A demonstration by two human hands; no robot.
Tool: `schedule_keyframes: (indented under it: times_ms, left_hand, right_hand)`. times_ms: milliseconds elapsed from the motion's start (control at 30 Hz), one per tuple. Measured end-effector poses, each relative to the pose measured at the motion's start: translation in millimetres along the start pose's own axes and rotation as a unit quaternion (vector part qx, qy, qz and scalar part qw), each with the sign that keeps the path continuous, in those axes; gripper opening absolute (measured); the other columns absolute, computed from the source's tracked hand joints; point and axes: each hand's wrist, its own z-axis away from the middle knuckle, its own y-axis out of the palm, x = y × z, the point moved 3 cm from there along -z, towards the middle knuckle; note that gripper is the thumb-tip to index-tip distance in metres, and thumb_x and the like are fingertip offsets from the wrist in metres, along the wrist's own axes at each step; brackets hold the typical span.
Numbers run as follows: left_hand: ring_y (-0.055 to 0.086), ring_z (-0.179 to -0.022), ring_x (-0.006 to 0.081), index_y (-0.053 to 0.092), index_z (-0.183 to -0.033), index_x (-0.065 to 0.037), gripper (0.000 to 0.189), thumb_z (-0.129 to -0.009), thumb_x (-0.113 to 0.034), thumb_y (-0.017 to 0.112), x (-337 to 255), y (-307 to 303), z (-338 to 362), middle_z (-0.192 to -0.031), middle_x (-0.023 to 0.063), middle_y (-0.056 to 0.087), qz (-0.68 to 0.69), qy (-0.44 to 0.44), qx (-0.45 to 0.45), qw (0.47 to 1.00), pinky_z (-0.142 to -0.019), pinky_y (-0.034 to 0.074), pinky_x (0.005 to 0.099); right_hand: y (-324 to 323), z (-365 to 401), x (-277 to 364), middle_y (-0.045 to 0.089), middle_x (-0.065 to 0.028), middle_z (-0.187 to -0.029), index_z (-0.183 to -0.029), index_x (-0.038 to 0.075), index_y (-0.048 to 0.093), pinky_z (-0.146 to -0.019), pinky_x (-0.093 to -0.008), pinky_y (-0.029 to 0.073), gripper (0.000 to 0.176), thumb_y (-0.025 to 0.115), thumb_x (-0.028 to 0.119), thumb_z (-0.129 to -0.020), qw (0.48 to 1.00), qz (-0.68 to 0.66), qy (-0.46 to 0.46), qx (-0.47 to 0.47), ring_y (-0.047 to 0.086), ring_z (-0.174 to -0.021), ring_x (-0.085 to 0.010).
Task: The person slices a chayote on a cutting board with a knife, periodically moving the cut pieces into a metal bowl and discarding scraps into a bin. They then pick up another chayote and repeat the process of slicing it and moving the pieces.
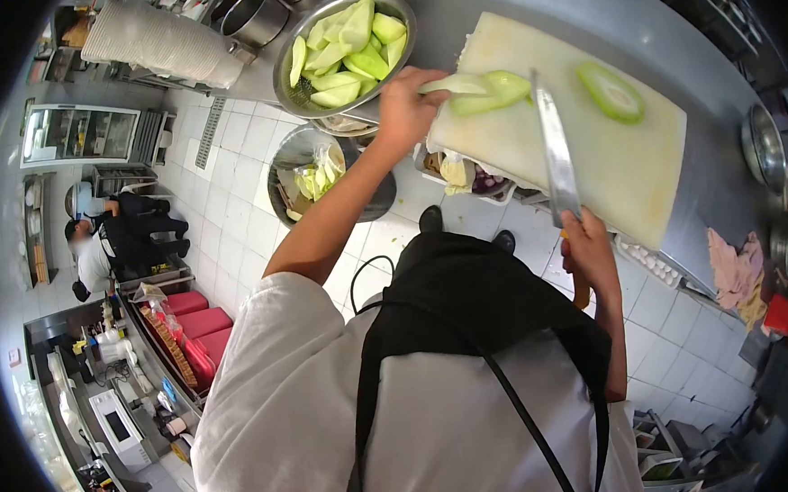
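Observation:
My left hand (408, 108) is at the left edge of the white cutting board (508, 45). Its fingers close on the end of a whitish-green wedge (458, 83), cut from a green-skinned fruit or vegetable. Against that wedge lies a brighter green piece (504, 95). My right hand (589, 250) grips a large kitchen knife (555, 146) by its handle, the blade slanting across the board with its tip near the green piece. Farther right on the board rests a green-rimmed piece with pale flesh (613, 95).
Left of the board, a metal colander (402, 6) holds several green pieces. Below it stands a bin (280, 185) with peelings. Metal bowls (761, 147) and a pink cloth (735, 266) are at right. Two people (123, 235) are across the tiled floor.

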Motion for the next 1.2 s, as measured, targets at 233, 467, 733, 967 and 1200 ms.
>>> schedule_keyframes:
  times_ms: [233, 467, 733, 967, 1200]
  left_hand:
    - [0.069, -0.091, 0.0194, 0.065, -0.119, 0.009, 0.030, -0.092, -0.003, 0.073, 57, -61, 115, -0.107, 0.0125, 0.069, 0.379, -0.366, -0.157, 0.835, -0.080, 0.060, 0.0306]
    - [0.067, -0.091, 0.0230, 0.065, -0.119, 0.003, 0.027, -0.094, -0.005, 0.069, 225, -138, 241, -0.104, 0.0100, 0.069, 0.483, -0.351, -0.314, 0.738, -0.084, 0.056, 0.0365]
    - [0.071, -0.100, 0.0272, 0.060, -0.134, 0.000, 0.063, -0.084, -0.030, 0.085, 98, -91, 187, -0.117, 0.0193, 0.071, 0.004, -0.324, -0.236, 0.916, -0.088, 0.057, 0.0379]
    - [0.054, -0.124, 0.0381, 0.066, -0.129, -0.008, 0.055, -0.080, -0.026, 0.084, -31, 25, 72, -0.130, 0.0181, 0.058, -0.058, 0.074, -0.058, 0.994, -0.106, 0.044, 0.0454]
    - [0.054, -0.122, 0.0377, 0.061, -0.132, -0.009, 0.063, -0.075, -0.020, 0.085, -11, 77, -8, -0.124, 0.0176, 0.059, -0.163, 0.022, 0.137, 0.977, -0.103, 0.045, 0.0453]
  right_hand:
    - [-20, 13, 0, 0.050, -0.0017, -0.061, -0.101, 0.006, 0.057, -0.042, -0.0286, 0.043, 0.027, 0.054, 0.033, -0.105, 0.996, -0.049, 0.022, -0.074, 0.049, -0.046, -0.0111]
    - [5, 18, 10, 0.050, 0.0046, -0.077, -0.115, 0.011, 0.057, -0.046, -0.0197, 0.041, 0.025, 0.057, 0.033, -0.104, 0.993, -0.094, 0.052, -0.040, 0.050, -0.057, -0.0028]
    - [1, 33, 12, 0.053, 0.0039, -0.088, -0.126, 0.015, 0.056, -0.048, -0.0173, 0.040, 0.029, 0.060, 0.033, -0.103, 0.988, -0.114, 0.055, -0.083, 0.049, -0.059, -0.0027]
    - [-13, 34, -22, 0.053, 0.0029, -0.084, -0.122, 0.012, 0.056, -0.046, -0.0199, 0.040, 0.027, 0.061, 0.031, -0.103, 0.981, -0.151, 0.032, -0.114, 0.050, -0.058, -0.0045]
    - [-9, 62, -10, 0.047, -0.0001, -0.063, -0.098, 0.010, 0.051, -0.039, -0.0273, 0.036, 0.023, 0.053, 0.031, -0.106, 0.981, -0.130, 0.021, -0.142, 0.046, -0.046, -0.0100]
